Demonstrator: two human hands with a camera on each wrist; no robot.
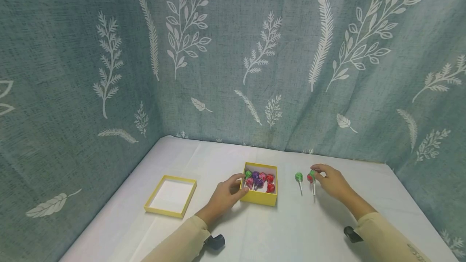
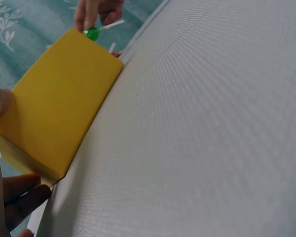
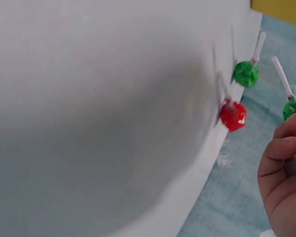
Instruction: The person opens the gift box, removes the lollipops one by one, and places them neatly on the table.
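Observation:
My left hand (image 1: 224, 195) grips the yellow box (image 1: 258, 198) at its near left corner, thumb on the front wall and fingers along the left side. Inside the box lie several wrapped lollipops in green, purple, pink and red. Between thumb and fingertips my right hand (image 1: 333, 181) pinches a green lollipop (image 3: 294, 107) by its wrapped head, the white stick pointing away from the hand. Under it on the table lies a red lollipop (image 3: 233, 116), partly covered in the head view. A second green lollipop (image 1: 299, 176) lies just left of these, to the right of the box.
A yellow-rimmed box lid (image 1: 170, 214) lies inside up on the left of the white table (image 1: 287, 229). Behind and at both sides hangs a blue-green curtain (image 1: 225, 60) with white leaf prints. Dark wrist-worn devices (image 1: 215, 242) show under both sleeves.

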